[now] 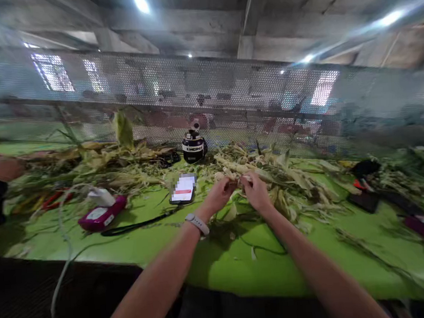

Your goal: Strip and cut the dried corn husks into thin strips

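My left hand [219, 194] is closed, its fingertips pinched together over the green table [221, 271]. Right beside it, my right hand [255, 192] is closed too, thumb and fingers meeting close to the left fingertips. A small pale bit shows between the two hands, too small and blurred to name. Just behind them lies a heap of pale corn husks and stripped plant stalks [282, 168]. A lit phone [183, 188] rests on the table to the left of my left hand, with a black strap [140, 225] near it.
Behind the phone stands a dark jug marked ENERGY [193, 148]. A magenta tissue pack [102, 214] lies at left, by a pale cable [61, 229]. Another person's hand [2, 168] reaches in at far left. Perforated mesh [210, 90] closes off the table's back. A dark phone [364, 201] lies right.
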Motion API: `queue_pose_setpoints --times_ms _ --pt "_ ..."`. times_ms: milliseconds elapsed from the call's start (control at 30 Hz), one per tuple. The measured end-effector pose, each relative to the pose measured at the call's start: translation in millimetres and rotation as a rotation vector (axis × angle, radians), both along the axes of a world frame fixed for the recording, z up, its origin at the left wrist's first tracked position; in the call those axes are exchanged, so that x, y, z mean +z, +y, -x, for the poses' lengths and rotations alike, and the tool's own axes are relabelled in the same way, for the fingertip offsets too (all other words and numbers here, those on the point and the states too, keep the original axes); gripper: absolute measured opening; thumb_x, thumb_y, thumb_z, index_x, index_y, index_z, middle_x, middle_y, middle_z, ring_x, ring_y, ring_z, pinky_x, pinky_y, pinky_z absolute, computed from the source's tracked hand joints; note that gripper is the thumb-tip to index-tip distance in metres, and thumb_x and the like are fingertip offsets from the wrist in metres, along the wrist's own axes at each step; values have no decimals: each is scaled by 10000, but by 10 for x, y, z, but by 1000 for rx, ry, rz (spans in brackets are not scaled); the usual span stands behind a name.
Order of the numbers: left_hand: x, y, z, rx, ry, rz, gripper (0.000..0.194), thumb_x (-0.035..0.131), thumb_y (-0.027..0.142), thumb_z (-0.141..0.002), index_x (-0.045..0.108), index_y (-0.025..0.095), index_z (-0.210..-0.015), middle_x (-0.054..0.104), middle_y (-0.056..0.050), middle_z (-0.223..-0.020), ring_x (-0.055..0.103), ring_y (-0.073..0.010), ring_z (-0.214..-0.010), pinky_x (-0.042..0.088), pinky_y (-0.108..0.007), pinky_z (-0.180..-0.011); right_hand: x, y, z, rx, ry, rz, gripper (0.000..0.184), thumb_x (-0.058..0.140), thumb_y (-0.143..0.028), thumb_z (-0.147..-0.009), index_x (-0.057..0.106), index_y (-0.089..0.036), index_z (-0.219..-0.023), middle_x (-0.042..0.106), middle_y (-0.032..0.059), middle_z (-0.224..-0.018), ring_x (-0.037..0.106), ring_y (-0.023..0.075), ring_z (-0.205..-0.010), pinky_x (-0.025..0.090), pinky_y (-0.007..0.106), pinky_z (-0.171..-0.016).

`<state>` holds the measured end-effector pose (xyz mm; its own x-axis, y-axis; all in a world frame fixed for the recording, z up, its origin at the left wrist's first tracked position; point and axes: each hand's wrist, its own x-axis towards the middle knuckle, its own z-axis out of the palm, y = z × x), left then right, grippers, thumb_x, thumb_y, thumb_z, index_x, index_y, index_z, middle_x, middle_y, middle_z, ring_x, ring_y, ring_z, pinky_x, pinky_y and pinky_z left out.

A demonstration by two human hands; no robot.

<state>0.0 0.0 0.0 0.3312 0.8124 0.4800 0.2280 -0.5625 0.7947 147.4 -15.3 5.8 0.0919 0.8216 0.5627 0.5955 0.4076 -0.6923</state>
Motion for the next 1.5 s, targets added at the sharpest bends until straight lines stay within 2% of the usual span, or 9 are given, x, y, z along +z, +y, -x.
queue_pose_setpoints --times_ms 67,167,367,600,767,1000,1233,1333,1500 --pt "-7 -12 -5 -25 -68 34 37 520 191 -784 528 161 -805 561 6 -713 514 -126 -699 428 -260 -693 -30 38 7 -20 54 31 206 463 -407 -766 508 -207 -740 585 25 -627 540 184 -575 423 285 -578" --pt "-7 -37 -10 -44 -164 91 137 522 196 -780 534 158 -911 557 5 -752 517 -124 -721 427 -258 -705 -93 91 17 -22 119 81 179 471 -383 -768 499 -210 -730 568 5 -580 530 172 -532 423 278 -546" --pt "0 -82 -28 -56 -248 154 144 557 243 -772 543 164 -890 483 35 -662 458 -102 -629 385 -227 -598 -221 138 38 52 177 101 194 470 -406 -803 500 -217 -766 533 -19 -516 537 172 -513 409 267 -492" --pt "-52 61 19 101 -342 207 120 566 203 -758 521 158 -860 541 25 -676 510 -107 -621 400 -237 -610 -220 155 27 39 200 118 329 531 -475 -777 500 -187 -933 487 -64 -480 487 150 -454 383 264 -494" --pt "-29 102 63 229 -306 162 76 537 168 -762 524 162 -836 475 47 -631 441 -98 -576 353 -224 -553 -124 105 0 8 58 17 382 611 -474 -724 571 -159 -937 583 -3 -627 524 150 -549 414 273 -568" --pt "-24 115 110 255 -178 69 102 522 176 -762 530 166 -863 482 40 -662 452 -111 -623 377 -239 -615 -37 -1 -16 48 -321 -162 256 525 -367 -852 658 -188 -726 584 42 -671 554 179 -678 425 282 -648" --pt "-77 48 80 -79 -40 102 49 518 222 -766 514 172 -766 493 23 -640 446 -105 -598 400 -234 -597 44 -23 -55 -29 -526 -414 273 427 -326 -925 629 -190 -802 652 97 -953 563 220 -933 401 345 -843" --pt "-51 -6 46 -180 -17 146 70 505 244 -785 502 174 -785 510 22 -654 465 -106 -610 414 -242 -611 33 7 -83 -65 -557 -348 304 379 -320 -942 610 -189 -793 667 78 -794 586 211 -805 411 338 -787" --pt "3 -38 8 -182 -1 224 80 493 223 -776 500 177 -842 527 19 -700 478 -112 -645 417 -249 -632 -14 37 -98 -108 -478 -248 308 372 -364 -936 593 -190 -812 666 73 -736 598 207 -717 410 305 -681"
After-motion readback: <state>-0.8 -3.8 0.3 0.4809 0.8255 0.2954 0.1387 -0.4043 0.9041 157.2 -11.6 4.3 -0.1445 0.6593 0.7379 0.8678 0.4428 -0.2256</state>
